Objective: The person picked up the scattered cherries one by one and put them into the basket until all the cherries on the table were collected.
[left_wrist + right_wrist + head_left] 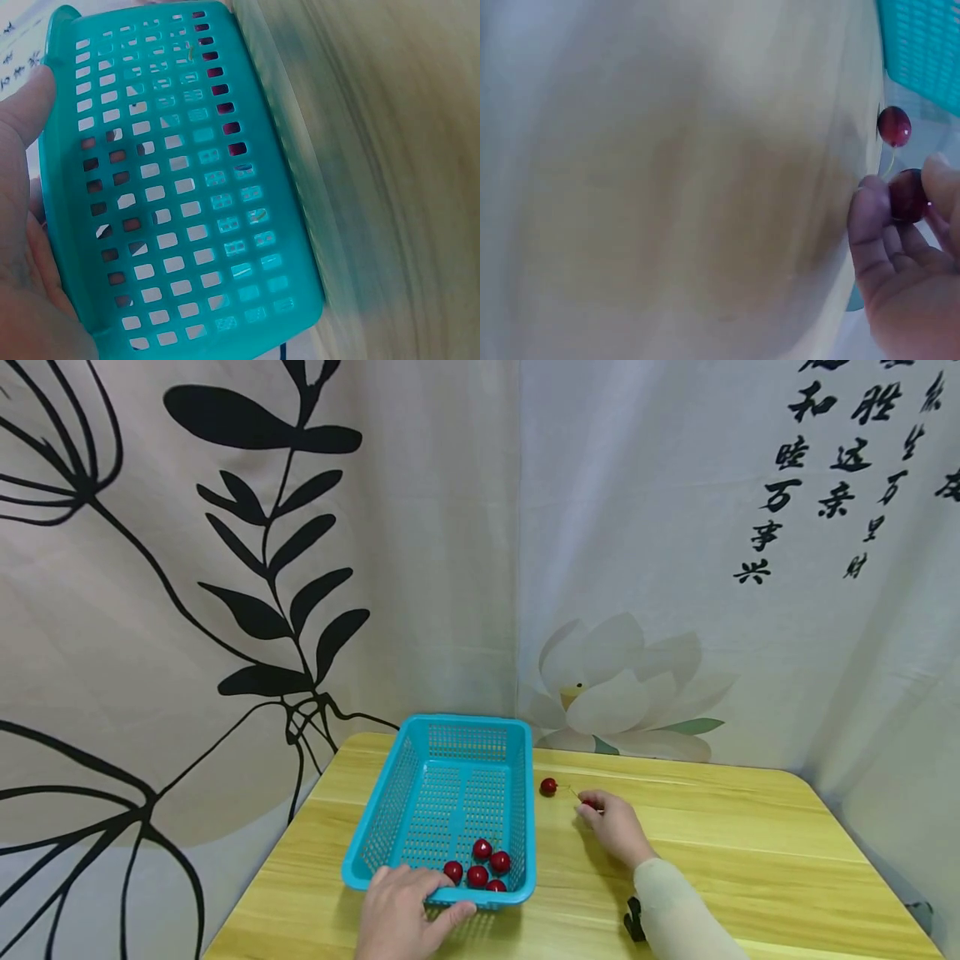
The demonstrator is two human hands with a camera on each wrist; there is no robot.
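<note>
A blue plastic basket with slotted walls stands on the table. My left hand grips its near rim, fingers over the edge and the thumb on the outer side. Several dark red cherries lie in the basket's near right corner, close to those fingers. To the right of the basket, my right hand pinches a cherry between thumb and fingers, low over the tabletop. Another cherry, with a thin stem, lies between that hand and the basket.
The light wooden table extends to the right, with its back edge against a printed curtain. A black object shows at the right sleeve.
</note>
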